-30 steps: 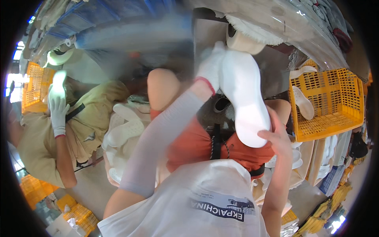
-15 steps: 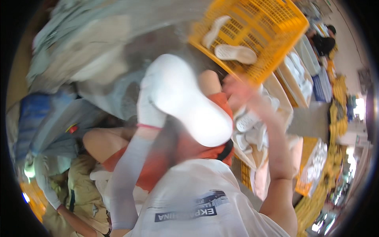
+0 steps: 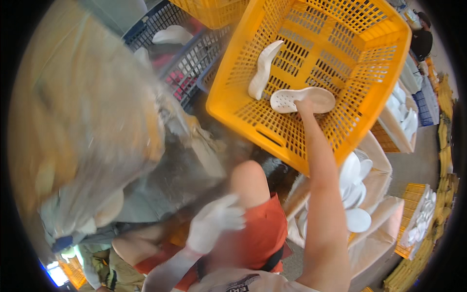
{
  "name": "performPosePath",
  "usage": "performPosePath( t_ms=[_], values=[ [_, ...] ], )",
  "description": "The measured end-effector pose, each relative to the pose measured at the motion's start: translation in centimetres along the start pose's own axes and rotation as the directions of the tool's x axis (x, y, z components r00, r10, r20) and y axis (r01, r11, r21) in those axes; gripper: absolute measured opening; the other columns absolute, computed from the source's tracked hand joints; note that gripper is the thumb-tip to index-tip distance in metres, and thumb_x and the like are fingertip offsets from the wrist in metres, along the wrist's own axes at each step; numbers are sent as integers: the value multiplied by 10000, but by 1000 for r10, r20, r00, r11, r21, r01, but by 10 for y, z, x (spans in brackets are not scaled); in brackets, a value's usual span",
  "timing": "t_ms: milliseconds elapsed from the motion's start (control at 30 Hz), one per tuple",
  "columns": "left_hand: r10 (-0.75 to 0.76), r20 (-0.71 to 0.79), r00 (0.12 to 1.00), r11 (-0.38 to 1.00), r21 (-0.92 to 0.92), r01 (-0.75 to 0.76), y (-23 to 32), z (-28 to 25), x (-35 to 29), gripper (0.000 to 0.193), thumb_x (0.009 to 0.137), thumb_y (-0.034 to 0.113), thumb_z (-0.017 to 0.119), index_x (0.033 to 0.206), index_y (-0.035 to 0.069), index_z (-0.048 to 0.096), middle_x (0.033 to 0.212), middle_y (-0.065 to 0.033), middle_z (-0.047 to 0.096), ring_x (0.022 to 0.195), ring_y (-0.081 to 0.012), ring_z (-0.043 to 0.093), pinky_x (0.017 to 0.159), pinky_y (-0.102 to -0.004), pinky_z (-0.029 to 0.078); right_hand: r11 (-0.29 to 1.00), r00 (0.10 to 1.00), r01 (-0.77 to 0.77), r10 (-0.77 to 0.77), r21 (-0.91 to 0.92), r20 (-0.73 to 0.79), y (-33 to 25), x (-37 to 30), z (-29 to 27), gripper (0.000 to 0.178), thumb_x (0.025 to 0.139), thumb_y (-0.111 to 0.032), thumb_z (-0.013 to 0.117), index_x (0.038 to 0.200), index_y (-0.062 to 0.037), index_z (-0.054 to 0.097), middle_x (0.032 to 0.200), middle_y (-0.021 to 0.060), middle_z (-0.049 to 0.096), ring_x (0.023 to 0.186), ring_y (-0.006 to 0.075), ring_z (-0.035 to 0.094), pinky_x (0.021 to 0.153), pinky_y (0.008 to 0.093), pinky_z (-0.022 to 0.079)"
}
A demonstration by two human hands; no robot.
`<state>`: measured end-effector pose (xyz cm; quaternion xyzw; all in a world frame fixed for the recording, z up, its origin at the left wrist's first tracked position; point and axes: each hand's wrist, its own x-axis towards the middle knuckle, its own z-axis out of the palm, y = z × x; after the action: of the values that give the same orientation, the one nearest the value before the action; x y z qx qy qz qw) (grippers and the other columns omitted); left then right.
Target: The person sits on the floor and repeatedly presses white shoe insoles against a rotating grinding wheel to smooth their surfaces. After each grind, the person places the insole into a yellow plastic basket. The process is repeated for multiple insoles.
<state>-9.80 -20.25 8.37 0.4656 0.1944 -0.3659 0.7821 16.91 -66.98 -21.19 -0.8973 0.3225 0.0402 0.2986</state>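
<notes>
My bare right hand reaches down into a yellow plastic crate and grips a white shoe sole near its narrow middle. Small holes dot the left end of that sole. Another white sole stands on edge against the crate's left side, apart from my hand. My left hand, in a white glove, is over my lap beside the orange shorts. Nothing shows in it; its fingers look loosely spread, though slightly blurred.
Lined bins at the right hold several white soles. A dark blue crate stands left of the yellow one. Large blurred plastic-wrapped bundles fill the left. A person in black is at the far right.
My left hand no longer holds the white sole and has dropped toward my lap. My right hand has moved into the crate onto a sole. The view has shifted, so the crate appears larger.
</notes>
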Motion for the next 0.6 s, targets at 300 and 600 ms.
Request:
performPosePath(
  t_ms=[300, 600],
  values=[
    [38, -251, 967, 996, -70, -57, 24, -22, -10, 461, 1082, 308, 542, 1412, -14, 571, 1163, -225, 697, 926, -332, 741, 849, -441, 615, 494, 995, -5, 90, 869, -45, -76, -41, -57, 245, 1000, -110, 487, 788, 9, 521, 604, 82, 538, 415, 178, 425, 399, 365, 359],
    [570, 107, 815, 750, 336, -569, 11, 19, 4, 386, 1111, 231, 480, 1397, -12, 571, 1321, -134, 632, 1191, -157, 600, 992, -317, 514, 647, 569, 703, -760, 294, 314, -148, -463, -222, 137, 929, -117, 649, 913, 1, 582, 633, 129, 579, 588, 277, 644, 586, 425, 526]
  ],
)
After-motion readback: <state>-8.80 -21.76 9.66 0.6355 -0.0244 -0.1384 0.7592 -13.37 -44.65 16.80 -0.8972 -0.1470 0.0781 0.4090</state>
